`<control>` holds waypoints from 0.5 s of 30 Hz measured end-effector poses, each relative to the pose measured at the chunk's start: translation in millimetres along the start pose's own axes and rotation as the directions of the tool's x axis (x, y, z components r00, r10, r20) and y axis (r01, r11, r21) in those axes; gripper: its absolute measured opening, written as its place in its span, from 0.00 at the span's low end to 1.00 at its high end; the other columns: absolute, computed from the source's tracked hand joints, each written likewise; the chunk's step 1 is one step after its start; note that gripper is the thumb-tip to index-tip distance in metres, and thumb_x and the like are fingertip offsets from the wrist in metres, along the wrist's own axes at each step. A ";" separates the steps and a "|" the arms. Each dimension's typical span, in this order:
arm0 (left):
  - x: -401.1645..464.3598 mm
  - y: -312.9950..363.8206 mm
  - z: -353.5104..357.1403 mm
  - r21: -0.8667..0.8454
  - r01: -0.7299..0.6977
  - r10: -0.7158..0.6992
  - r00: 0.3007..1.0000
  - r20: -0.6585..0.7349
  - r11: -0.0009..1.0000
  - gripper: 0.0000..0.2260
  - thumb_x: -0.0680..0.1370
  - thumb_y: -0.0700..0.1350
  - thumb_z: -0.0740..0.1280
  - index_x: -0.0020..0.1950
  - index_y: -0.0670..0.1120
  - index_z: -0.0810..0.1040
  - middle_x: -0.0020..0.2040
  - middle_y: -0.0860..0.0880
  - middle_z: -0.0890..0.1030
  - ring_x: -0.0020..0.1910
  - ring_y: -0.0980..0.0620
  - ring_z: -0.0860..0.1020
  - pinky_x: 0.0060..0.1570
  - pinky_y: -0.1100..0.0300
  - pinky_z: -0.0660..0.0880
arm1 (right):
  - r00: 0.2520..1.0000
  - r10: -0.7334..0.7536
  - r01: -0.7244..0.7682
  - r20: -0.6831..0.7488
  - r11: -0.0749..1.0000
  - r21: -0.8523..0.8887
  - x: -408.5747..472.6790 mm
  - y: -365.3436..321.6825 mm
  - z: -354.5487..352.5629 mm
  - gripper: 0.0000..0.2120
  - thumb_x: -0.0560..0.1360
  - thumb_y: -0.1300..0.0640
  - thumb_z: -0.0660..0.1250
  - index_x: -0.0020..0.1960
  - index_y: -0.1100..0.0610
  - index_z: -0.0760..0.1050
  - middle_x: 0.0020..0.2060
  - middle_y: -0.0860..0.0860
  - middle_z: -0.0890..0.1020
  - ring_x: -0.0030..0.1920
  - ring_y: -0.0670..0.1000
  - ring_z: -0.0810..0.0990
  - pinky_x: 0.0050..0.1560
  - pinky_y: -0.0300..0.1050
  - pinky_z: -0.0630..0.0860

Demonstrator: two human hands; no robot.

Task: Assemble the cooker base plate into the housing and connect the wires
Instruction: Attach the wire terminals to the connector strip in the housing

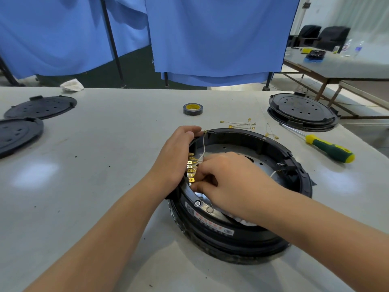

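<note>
The round black cooker housing [280, 148] lies on the table's middle right, with the silver base plate [235, 148] inside it. A row of brass spade terminals [191, 168] lines its left inner wall. My left hand [174, 159] grips the housing's left rim, fingers curled over the edge. My right hand [227, 182] reaches inside and pinches a thin white wire [203, 146] at the terminals; its fingertips hide the joint. A second white wire [273, 173] runs toward the black connector block at the right wall.
Loose wires with brass lugs [242, 123] lie behind the housing. A tape roll [192, 108] stands farther back. A green-yellow screwdriver [328, 147] lies right. Black covers sit far left [40, 107] and stacked far right [303, 111]. The table's right edge is close.
</note>
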State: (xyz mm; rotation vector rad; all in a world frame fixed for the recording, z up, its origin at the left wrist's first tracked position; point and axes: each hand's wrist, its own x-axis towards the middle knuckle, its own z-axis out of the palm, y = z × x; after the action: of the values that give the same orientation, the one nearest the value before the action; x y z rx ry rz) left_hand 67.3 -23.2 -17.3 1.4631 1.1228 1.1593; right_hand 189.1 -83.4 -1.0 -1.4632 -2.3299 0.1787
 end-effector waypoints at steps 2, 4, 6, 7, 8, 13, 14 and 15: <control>-0.2 -0.6 -1.0 -0.003 0.000 0.000 1.000 0.009 1.000 0.14 0.81 0.39 0.54 0.59 0.49 0.76 0.58 0.54 0.80 0.58 0.58 0.77 0.57 0.65 0.72 | 1.000 0.020 -0.021 0.008 0.999 0.031 0.7 1.6 -2.2 0.08 0.73 0.45 0.69 0.45 0.48 0.82 0.37 0.44 0.77 0.44 0.47 0.77 0.46 0.46 0.74; 0.5 -2.0 -2.0 0.002 -0.013 0.013 1.000 0.016 1.000 0.13 0.81 0.37 0.57 0.59 0.49 0.76 0.57 0.55 0.80 0.57 0.59 0.77 0.54 0.68 0.73 | 0.998 0.040 -0.043 0.038 0.995 0.087 1.0 3.9 -9.7 0.09 0.71 0.44 0.71 0.47 0.47 0.83 0.39 0.43 0.80 0.42 0.45 0.77 0.46 0.47 0.76; 1.1 -5.1 -4.1 0.012 -0.026 0.026 0.999 0.027 1.000 0.15 0.79 0.33 0.59 0.60 0.48 0.75 0.57 0.54 0.80 0.57 0.59 0.77 0.55 0.68 0.74 | 0.998 0.045 -0.055 0.053 0.977 0.208 -0.7 9.5 -22.3 0.08 0.69 0.46 0.74 0.46 0.47 0.83 0.38 0.43 0.81 0.39 0.42 0.78 0.46 0.43 0.77; 1.6 -6.3 -5.2 0.022 -0.031 0.031 0.999 0.035 0.999 0.17 0.78 0.31 0.59 0.60 0.48 0.75 0.57 0.55 0.80 0.58 0.59 0.77 0.56 0.66 0.74 | 0.999 0.049 -0.053 0.024 0.964 0.260 -2.3 15.1 -31.3 0.05 0.69 0.48 0.75 0.44 0.47 0.84 0.37 0.42 0.82 0.39 0.41 0.79 0.45 0.39 0.77; 2.1 -7.7 -6.4 0.034 -0.032 0.030 0.999 0.043 0.999 0.19 0.76 0.30 0.60 0.61 0.49 0.75 0.58 0.55 0.80 0.60 0.58 0.77 0.58 0.64 0.74 | 0.997 0.067 -0.054 -0.033 0.953 0.298 -4.3 23.0 -41.2 0.03 0.69 0.50 0.75 0.42 0.47 0.84 0.37 0.41 0.83 0.38 0.40 0.80 0.43 0.35 0.76; 4.2 -11.2 -12.0 0.091 -0.037 0.031 0.997 0.068 0.995 0.26 0.73 0.26 0.59 0.58 0.56 0.76 0.58 0.60 0.80 0.56 0.67 0.77 0.47 0.70 0.76 | 0.869 0.396 -0.249 -0.296 0.868 0.430 -17.6 86.0 -82.2 0.02 0.72 0.51 0.72 0.40 0.46 0.83 0.31 0.41 0.83 0.33 0.39 0.78 0.37 0.34 0.74; 4.3 -11.3 -12.7 0.092 -0.039 0.032 0.997 0.072 0.995 0.27 0.73 0.26 0.60 0.58 0.56 0.76 0.57 0.60 0.80 0.55 0.67 0.77 0.44 0.72 0.76 | 0.841 0.454 -0.297 -0.296 0.843 0.449 -21.5 98.0 -83.9 0.03 0.73 0.51 0.72 0.40 0.46 0.82 0.30 0.41 0.82 0.31 0.37 0.77 0.36 0.34 0.72; 4.4 -11.3 -13.4 0.090 -0.041 0.034 0.997 0.076 0.995 0.26 0.73 0.26 0.60 0.57 0.56 0.76 0.57 0.60 0.81 0.55 0.67 0.77 0.43 0.73 0.75 | 0.821 0.496 -0.336 -0.283 0.821 0.462 -25.8 107.5 -83.6 0.03 0.73 0.51 0.71 0.41 0.46 0.82 0.29 0.40 0.82 0.30 0.36 0.76 0.36 0.34 0.70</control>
State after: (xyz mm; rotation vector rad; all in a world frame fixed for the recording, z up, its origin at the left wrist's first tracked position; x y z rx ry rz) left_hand 53.6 -15.5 -26.1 1.5908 1.1146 1.0822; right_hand 321.3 -65.9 36.6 -1.6078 -1.5121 0.4084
